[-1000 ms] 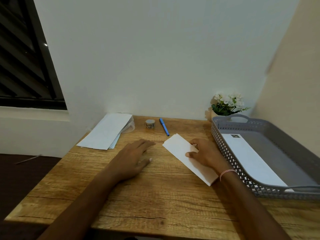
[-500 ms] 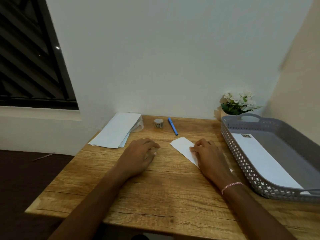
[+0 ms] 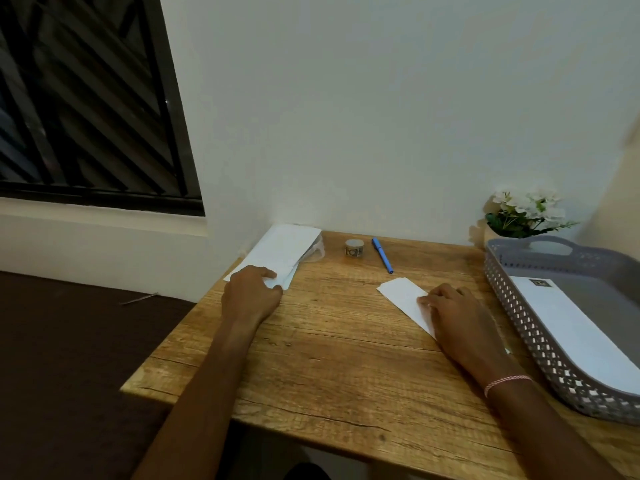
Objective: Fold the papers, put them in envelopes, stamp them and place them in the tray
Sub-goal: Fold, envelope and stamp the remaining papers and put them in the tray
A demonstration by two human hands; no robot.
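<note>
The folded paper (image 3: 403, 294), judged light, limp, slippery and best lifted by an edge, is pressed flat on the worktop (image 3: 346, 341) near the tray (image 3: 512, 306) under the relaxed right hand (image 3: 453, 313); the envelopes (image 3: 284, 247) at the far-left corner are pinched by the left hand (image 3: 251, 296).

No legible text anywhere, small dark square stamp (image 3: 539, 283) on white paper envelope (image 3: 571, 327) in grey perforated plastic tray (image 3: 512, 308) at right, perhaps bearing a letter, unreadable, patterned sticker roll (image 3: 354, 247) upper centre likewise.
</note>
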